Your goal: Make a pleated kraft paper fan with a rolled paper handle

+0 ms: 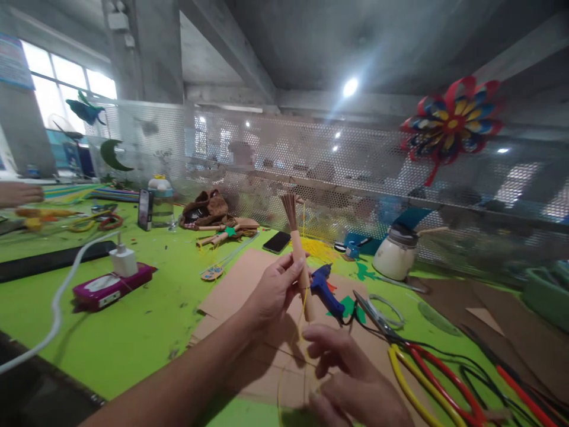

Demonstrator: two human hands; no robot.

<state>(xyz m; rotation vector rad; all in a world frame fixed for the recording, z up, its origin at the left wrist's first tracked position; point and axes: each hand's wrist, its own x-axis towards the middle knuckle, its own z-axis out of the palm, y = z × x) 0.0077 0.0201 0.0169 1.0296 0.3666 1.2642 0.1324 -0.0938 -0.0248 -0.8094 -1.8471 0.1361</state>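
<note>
My left hand (pixel 274 290) is closed around a small wooden stick (pixel 301 267) held upright, with a tuft of brown bristles (pixel 290 211) at its top. A thin yellow strand (pixel 303 308) hangs down from the stick. My right hand (pixel 351 379) sits just below, fingers curled and pinching at that strand near its lower part. Both hands hover over brown cardboard sheets (pixel 235 284) on the green table (pixel 133 332).
A blue glue gun (pixel 326 290), scissors (pixel 377 317) and red and yellow loops (pixel 427 379) lie right of my hands. A pink box (pixel 106 287) with a white charger (pixel 123 260), a black phone (pixel 276 242), a white pot (pixel 395 255) and a perforated screen (pixel 355 172) surround them. Another person's hand (pixel 20 193) shows at far left.
</note>
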